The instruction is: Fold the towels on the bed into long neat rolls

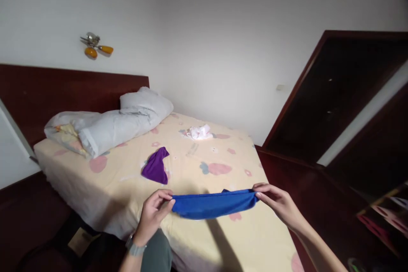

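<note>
A small blue cloth garment (213, 205) hangs stretched between my two hands, just above the near part of the bed. Its upper edge is pulled almost straight, with a seam along it, and the lower part sags; its exact kind is unclear. My left hand (155, 208), with a watch on the wrist, pinches the left end between thumb and fingers. At the right end, the thumb and fingers of my right hand (276, 202) are closed on the corner. Beyond the left hand lies a crumpled purple cloth (156, 166). Farther back rests a bunched white cloth (199, 132).
The bed (191, 170) has a yellow sheet with pink prints. A rumpled pale quilt (117, 125) lies by the dark headboard (73, 87). A wall lamp (94, 46) hangs above. To the right are a dark door (318, 93) and a rack (382, 216) with things on it.
</note>
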### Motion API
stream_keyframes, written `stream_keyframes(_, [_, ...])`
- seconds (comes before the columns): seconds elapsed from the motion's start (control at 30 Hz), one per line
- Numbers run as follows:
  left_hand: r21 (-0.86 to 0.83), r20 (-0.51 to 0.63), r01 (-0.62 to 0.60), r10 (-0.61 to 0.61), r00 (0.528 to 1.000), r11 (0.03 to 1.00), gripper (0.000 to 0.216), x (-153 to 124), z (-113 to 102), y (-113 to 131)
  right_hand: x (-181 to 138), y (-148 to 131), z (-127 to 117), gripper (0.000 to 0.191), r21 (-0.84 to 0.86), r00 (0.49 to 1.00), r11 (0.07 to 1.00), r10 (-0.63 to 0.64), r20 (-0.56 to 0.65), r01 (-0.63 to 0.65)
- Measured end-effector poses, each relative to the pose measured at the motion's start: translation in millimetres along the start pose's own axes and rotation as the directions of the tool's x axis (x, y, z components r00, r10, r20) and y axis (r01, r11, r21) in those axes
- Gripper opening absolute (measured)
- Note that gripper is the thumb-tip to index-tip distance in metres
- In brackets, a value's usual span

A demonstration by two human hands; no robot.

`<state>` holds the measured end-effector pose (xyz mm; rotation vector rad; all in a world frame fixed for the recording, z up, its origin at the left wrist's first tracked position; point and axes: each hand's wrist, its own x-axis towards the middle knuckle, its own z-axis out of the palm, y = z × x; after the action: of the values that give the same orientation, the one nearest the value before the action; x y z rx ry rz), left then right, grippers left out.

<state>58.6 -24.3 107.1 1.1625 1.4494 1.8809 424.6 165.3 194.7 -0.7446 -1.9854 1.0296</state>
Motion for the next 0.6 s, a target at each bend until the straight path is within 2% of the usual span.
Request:
stream_keyframes(0.13, [-0.019, 0.093, -0.095, 0.097, 0.991, 0.995, 0.021, 2.8, 14.7, 62.0, -58.7, -34.3, -29.0, 0.023, 0.072, 0.99, 0.997, 0.001, -0.14, 0.009])
stream_keyframes(0.27, [-0.118, 0.114, -0.1, 0.114, 0.987, 0.988, 0.02, 2.0, 37.8, 93.5, -104.6, -63.1, -47.7, 0.018, 0.092, 0.971, 0.994, -0.027, -0.238, 0.05])
stream_keyframes(0.43, [-0.199, 0.12, -0.062, 0.087, 0.989, 0.978, 0.023, -5.4, 66.7, 100.8, -145.8, -76.7, -59.0, 0.017, 0.073, 0.944, 0.997, -0.011, -0.331, 0.037])
stream_keyframes(0.6, [-0.208, 0.172, -0.03, 0.067, 0.983, 0.978, 0.024, -21.2, 75.9, 92.7, -175.7, -76.0, -56.6, 0.022, 0.032, 0.916, 0.999, 0.02, -0.4, -0.008])
